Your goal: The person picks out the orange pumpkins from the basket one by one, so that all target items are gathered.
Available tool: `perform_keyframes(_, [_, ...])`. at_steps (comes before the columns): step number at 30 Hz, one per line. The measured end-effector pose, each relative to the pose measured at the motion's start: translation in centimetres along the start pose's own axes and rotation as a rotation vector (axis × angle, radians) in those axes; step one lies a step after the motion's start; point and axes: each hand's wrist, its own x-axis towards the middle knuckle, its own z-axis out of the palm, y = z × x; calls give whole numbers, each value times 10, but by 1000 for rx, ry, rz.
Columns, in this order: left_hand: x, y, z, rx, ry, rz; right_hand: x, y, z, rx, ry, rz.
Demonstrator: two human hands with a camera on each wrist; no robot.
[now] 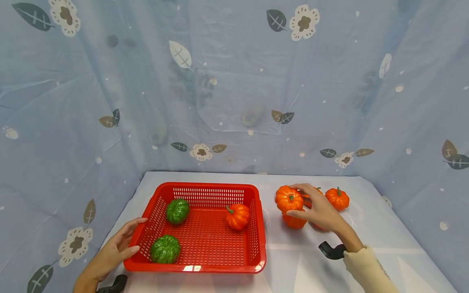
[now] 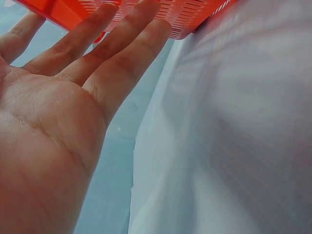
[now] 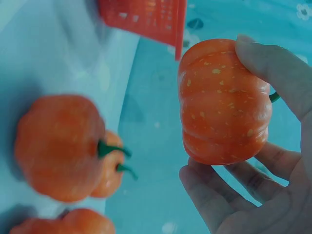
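Observation:
My right hand [image 1: 320, 209] holds a small orange pumpkin [image 3: 224, 105] between thumb and fingers, raised beside the basket. It has a ribbed, yellow-flecked skin and a green stem. On the left, the straight fingers of my left hand [image 1: 113, 250] touch the side of a red plastic basket [image 1: 209, 186]; in the left wrist view its slotted wall [image 2: 161, 22] shows above the fingertips. Inside the basket lie two green ribbed pumpkins [image 1: 177, 211] on the left and an orange pumpkin [image 1: 238, 217] on the right.
Several more orange pumpkins sit on the table right of the basket, one under the held pumpkin [image 1: 294, 221] and another farther right [image 1: 337, 199]. Some are partly hidden by my right hand. A blue patterned curtain [image 1: 234, 93] hangs behind the white tabletop [image 1: 293, 260].

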Motion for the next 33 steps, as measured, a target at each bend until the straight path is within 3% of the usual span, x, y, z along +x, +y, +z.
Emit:
perform_keyframes(4, [1, -1, -1, -4, -9, 4, -13, 14, -10, -67, 37, 38])
perform_keyframes(24, [0, 2, 1, -16, 11, -19, -77, 56, -55, -100, 151, 224])
perform_keyframes(33, [1, 2, 2, -12, 18, -39, -98, 75, -66, -125, 177, 358])
